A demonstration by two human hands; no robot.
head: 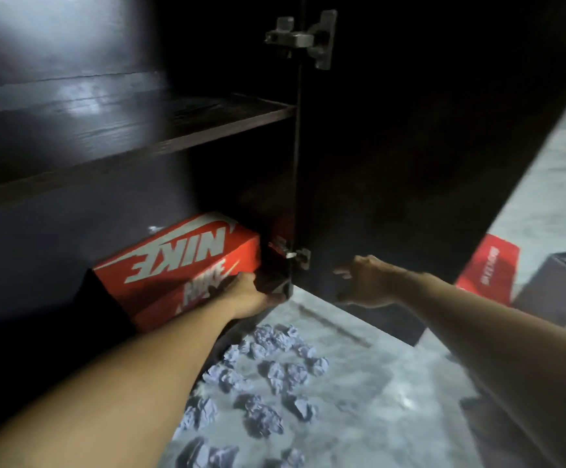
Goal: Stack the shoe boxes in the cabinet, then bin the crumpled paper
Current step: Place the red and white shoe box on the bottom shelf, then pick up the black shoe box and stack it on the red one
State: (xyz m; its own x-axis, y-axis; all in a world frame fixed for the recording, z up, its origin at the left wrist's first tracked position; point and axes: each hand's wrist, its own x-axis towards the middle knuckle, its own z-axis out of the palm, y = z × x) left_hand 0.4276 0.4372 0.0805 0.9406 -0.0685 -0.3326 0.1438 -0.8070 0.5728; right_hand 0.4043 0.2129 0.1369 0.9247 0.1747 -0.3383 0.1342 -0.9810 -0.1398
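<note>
An orange Nike shoe box [180,261] rests on the bottom of the dark cabinet [139,130], below a shelf. My left hand [251,295] presses against the box's front right corner, fingers on its side. My right hand [366,282] hovers open in front of the open cabinet door [410,163], holding nothing. Several balls of crumpled paper [268,376] lie on the marble floor below my arms. A second orange shoe box [487,268] stands on the floor at the right, beside a dark box [562,288].
The open door stands between my right hand and the boxes on the floor at the right. A metal hinge [303,38] sits at the top of the door, another [291,253] near the bottom. The shelf [133,130] above the box is dim.
</note>
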